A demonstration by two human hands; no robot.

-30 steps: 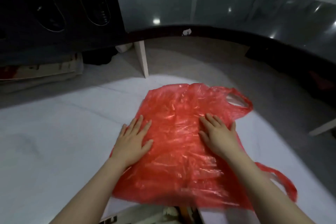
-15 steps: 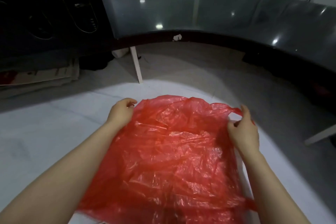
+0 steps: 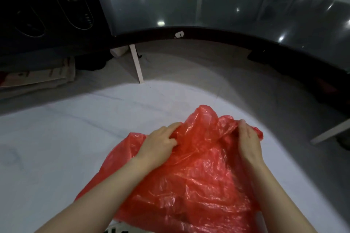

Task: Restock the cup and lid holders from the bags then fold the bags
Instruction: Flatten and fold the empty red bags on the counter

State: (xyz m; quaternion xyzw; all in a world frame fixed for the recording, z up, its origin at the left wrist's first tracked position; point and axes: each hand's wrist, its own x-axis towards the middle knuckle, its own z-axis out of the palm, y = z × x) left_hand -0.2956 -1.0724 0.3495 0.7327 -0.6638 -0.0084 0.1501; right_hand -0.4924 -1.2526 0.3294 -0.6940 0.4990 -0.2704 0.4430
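A red translucent plastic bag (image 3: 197,181) lies crumpled on the white table (image 3: 56,147), its near part hanging over the table's front edge. My left hand (image 3: 161,142) grips the bag's far left edge and has it bunched up. My right hand (image 3: 248,140) grips the far right edge, near a handle loop. Between both hands the far edge of the bag stands up in a raised fold (image 3: 204,119). No cups, lids or holders are in view.
A dark glossy curved counter (image 3: 227,11) runs across the back. A black cabinet (image 3: 47,11) stands at the back left, with flat cardboard (image 3: 36,77) on the floor below it. White table legs (image 3: 137,66) show beyond the table's far edge.
My hands went from pressing flat on the bag to gripping its far corners. They have now pulled that far edge toward me, and the bag bunches up between them.
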